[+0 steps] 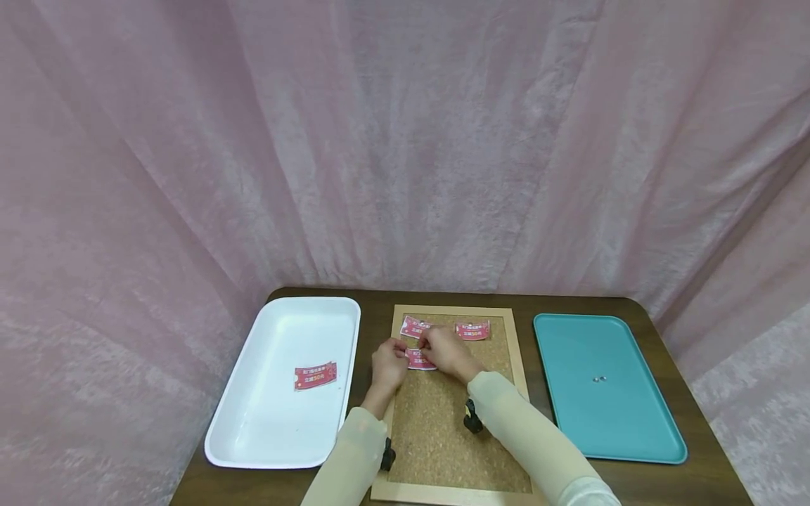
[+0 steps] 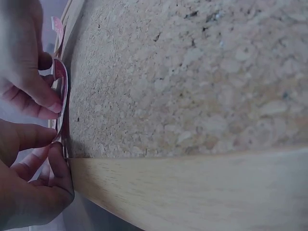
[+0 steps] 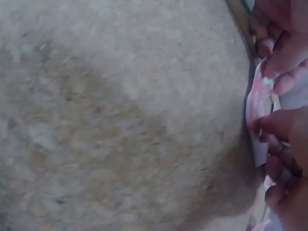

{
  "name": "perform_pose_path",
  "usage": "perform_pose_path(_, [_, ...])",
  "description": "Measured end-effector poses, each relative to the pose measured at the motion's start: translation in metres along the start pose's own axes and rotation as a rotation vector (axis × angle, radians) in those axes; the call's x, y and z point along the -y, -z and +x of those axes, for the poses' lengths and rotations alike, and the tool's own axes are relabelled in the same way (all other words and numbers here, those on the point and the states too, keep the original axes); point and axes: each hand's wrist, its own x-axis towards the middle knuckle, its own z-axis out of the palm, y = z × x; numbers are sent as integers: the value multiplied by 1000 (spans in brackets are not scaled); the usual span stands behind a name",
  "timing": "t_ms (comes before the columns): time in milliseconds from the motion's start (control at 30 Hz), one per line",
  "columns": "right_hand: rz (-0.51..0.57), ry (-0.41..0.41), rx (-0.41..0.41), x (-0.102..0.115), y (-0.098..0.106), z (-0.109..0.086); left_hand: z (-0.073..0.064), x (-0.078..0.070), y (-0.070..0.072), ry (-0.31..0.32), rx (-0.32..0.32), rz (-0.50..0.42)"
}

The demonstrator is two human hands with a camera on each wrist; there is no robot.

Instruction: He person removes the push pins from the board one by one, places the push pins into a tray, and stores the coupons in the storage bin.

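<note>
A red paper coupon [image 1: 420, 360] lies over the upper left of the cork board [image 1: 443, 443]. My left hand [image 1: 389, 365] pinches its left end between thumb and finger. At the coupon's top edge, my right hand [image 1: 446, 350] holds it with curled fingertips; I cannot tell whether a tack is between them. Both wrist views show the coupon [image 2: 62, 96] bowed up from the cork, with the two hands' fingertips close together on it. Farther up the board are two more coupons, one at left [image 1: 414, 326] partly behind the right hand, one at right [image 1: 472, 331].
To the left stands a white tray [image 1: 281, 450] with red coupons [image 1: 315, 377] in it. A teal tray [image 1: 614, 429] at the right holds small shiny pieces [image 1: 598, 379]. The board's wooden frame [image 1: 455, 494] borders the cork. Pink curtains [image 1: 443, 140] hang behind the dark table.
</note>
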Motion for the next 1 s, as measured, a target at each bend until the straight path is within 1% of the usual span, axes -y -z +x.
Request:
perform_pose_path(100, [-59,-12,14,6,2,2,0,0,0,7,7,7])
perform_pose_path(167, [-83,-35,32,9,3,3,0,0,0,10,14,12])
perform_pose_path(300, [-92,-71,69,15,7,6,1,1,1,11,17,9])
perform_pose_path(533, [-119,-93,137,21,12,11,1,1,1,21,25,1])
perform_pose_path(700, [-109,-121,179,20,11,14,1,0,0,18,20,3])
perform_pose_path(1000, [-79,-147,213,16,5,19,-2,-4,1,25,11,21])
